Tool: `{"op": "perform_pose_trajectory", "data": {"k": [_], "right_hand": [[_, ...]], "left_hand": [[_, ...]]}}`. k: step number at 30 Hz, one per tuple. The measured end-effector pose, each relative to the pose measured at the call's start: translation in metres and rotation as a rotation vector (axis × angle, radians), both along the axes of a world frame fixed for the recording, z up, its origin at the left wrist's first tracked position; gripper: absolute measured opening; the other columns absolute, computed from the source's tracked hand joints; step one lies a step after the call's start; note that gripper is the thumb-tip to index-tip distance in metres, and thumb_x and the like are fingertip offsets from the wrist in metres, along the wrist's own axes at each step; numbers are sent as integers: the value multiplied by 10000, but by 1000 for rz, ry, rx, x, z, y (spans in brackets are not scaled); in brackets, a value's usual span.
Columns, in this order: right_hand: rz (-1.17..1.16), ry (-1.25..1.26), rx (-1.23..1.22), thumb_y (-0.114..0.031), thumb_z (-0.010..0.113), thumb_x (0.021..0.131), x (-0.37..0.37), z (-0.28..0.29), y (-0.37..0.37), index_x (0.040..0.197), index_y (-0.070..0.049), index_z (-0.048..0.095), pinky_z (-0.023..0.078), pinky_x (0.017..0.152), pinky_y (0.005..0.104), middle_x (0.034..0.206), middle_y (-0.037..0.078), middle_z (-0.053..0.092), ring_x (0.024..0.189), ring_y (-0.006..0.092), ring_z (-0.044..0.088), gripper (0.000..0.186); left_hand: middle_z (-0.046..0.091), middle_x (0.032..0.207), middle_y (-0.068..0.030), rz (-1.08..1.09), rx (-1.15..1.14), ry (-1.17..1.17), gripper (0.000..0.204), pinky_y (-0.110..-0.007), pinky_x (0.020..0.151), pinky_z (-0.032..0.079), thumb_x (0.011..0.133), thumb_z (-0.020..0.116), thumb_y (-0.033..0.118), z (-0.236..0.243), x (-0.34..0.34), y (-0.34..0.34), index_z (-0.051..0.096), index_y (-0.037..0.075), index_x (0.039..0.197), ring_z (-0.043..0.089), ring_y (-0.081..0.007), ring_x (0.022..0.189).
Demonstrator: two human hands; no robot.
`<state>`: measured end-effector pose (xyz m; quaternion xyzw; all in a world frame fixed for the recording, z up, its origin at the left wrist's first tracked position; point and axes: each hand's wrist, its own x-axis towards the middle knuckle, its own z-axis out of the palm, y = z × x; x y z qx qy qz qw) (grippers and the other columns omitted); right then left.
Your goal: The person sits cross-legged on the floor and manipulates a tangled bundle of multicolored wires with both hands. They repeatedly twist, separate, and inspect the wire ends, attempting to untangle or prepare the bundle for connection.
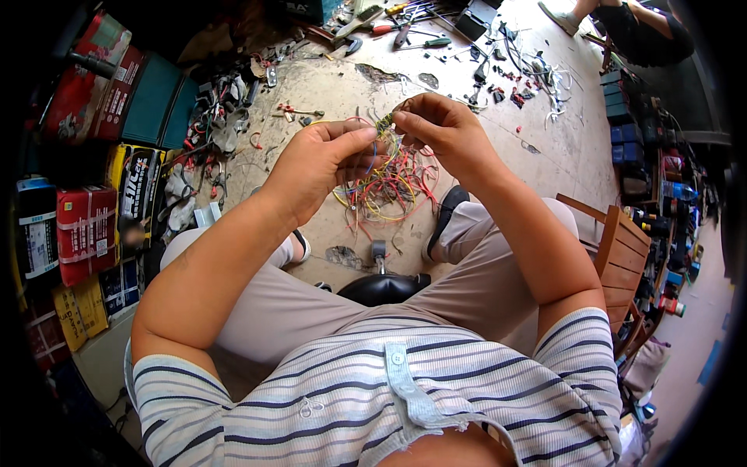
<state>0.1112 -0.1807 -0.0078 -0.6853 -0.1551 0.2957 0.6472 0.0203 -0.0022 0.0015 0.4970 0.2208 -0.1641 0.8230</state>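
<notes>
My two hands meet over the floor between my knees. With thumb and fingers pressed together, my left hand holds thin electrical wires, and a blue and a pink one loop out beside its fingers. A yellow-green twisted wire spans the small gap to my right hand, which pinches its other end between thumb and forefinger. Under them lies a loose tangle of wires, mostly red and yellow with some white. My fingers hide parts of the held wires.
Screwdrivers and scattered connector scraps lie on the worn floor ahead. Stacked boxes crowd the left side. A wooden chair and loaded shelves stand at right. Another person's leg shows at the far right.
</notes>
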Motion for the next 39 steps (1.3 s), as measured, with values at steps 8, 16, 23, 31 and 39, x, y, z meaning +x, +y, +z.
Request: {"op": "perform_pose_trajectory", "data": {"k": [8,16,23,31,39], "right_hand": [[39,-163,12,-162,654,853,-5,-2,3,899,25,618,464,659,228,792,40,637,720,85,563,195],[62,-320,-22,-53,623,848,-7,4,0,956,-9,617,439,622,213,813,14,613,701,51,529,117],[163,-662,-1,-11,671,787,-9,8,0,960,-55,651,430,578,210,835,20,602,644,75,517,180],[196,-728,8,-20,681,783,-10,14,3,925,-61,661,467,601,234,847,38,603,702,121,587,149],[224,-659,12,-7,665,790,-14,4,5,953,-46,642,471,611,251,848,51,599,683,146,579,169]], "left_hand": [[651,865,-35,-76,-66,70,152,-249,749,521,885,610,153,-1,-3,4,615,37,984,630,-119,779],[648,899,-48,57,-239,24,180,-258,757,529,916,560,148,1,1,12,609,17,1030,629,-126,804],[630,961,-70,79,-294,-40,200,-259,798,523,928,531,118,2,1,13,595,-10,1068,611,-121,860],[622,972,-72,143,-184,-32,201,-256,810,515,885,582,50,3,0,7,580,-10,1077,606,-133,868],[622,970,-83,194,-101,-62,215,-251,805,509,871,606,53,1,1,3,567,-20,1069,608,-142,870]]}}
